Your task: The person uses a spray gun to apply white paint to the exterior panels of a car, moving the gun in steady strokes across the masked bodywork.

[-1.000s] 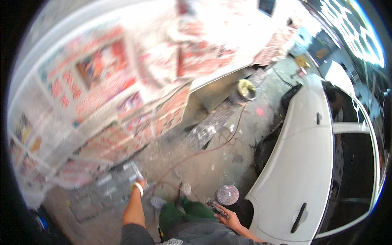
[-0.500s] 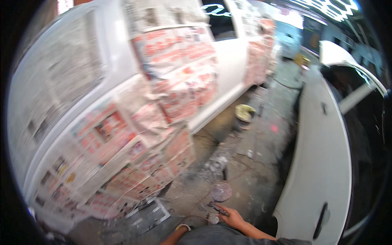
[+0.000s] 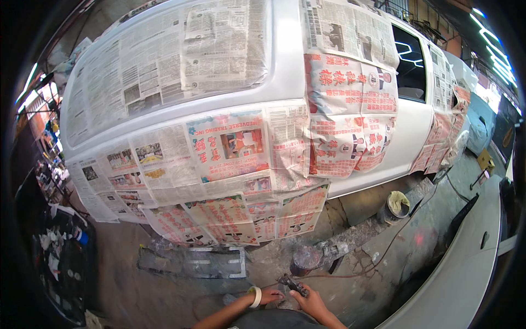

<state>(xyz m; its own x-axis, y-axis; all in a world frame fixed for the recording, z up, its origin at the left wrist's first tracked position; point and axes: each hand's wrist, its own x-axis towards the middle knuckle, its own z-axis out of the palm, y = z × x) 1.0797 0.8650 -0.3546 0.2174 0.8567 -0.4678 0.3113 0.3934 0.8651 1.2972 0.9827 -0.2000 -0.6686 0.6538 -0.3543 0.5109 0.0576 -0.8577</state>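
In the head view my right hand (image 3: pixel 308 301) grips a dark, grimy hand tool (image 3: pixel 290 283) at the lower middle. Close to its left, my left hand (image 3: pixel 271 296), with a white band on the wrist, has curled fingers; what they hold is hard to make out. A thin reddish hose (image 3: pixel 356 277) runs over the concrete floor (image 3: pixel 219 296) near the tool. Ahead stands a white vehicle (image 3: pixel 285 60), largely covered in taped newspaper (image 3: pixel 230 142), with one side window bare. A round, paint-crusted container (image 3: pixel 307 257) sits on the floor just beyond my hands.
A detached white door panel (image 3: pixel 449 268) lies close on my right. A bucket with a pale liner (image 3: pixel 395 207) stands on a long plank (image 3: pixel 350 239). A taped, stained board (image 3: pixel 192 263) lies under the vehicle's edge. A dark cluttered part (image 3: pixel 60 257) is at left.
The view has swung toward the vehicle, showing more of its windows and the left side. My hands have come closer together, the left one moving in from the left toward the tool.
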